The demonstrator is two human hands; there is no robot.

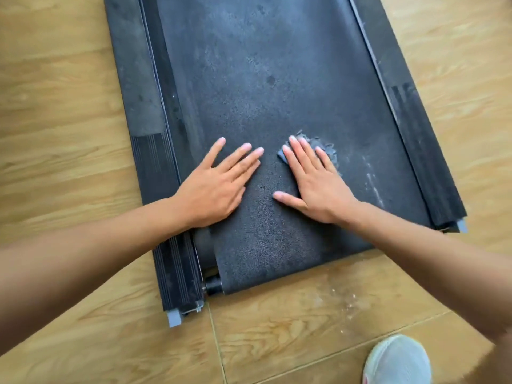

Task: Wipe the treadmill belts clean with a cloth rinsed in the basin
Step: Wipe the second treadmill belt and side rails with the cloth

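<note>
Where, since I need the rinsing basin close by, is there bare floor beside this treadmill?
Bare wood floor lies outside the left side rail and outside the right side rail. Crowded: the belt nearest you, with left hand, right hand and cloth; a shoe nearby.

Charcoal-black treadmill belt [263, 79], mottled with pale grey speckles and a few whitish streaks toward its right edge. Black side rails [133, 92] carry fine ribbed lines and end in light grey end caps [174, 318]. The cloth [324, 149] is a dusty blue-grey. The floor [55, 106] is honey-tan wood grain, flecked with white specks, and the shoe [397, 361] is pale mint-white mesh.
</note>
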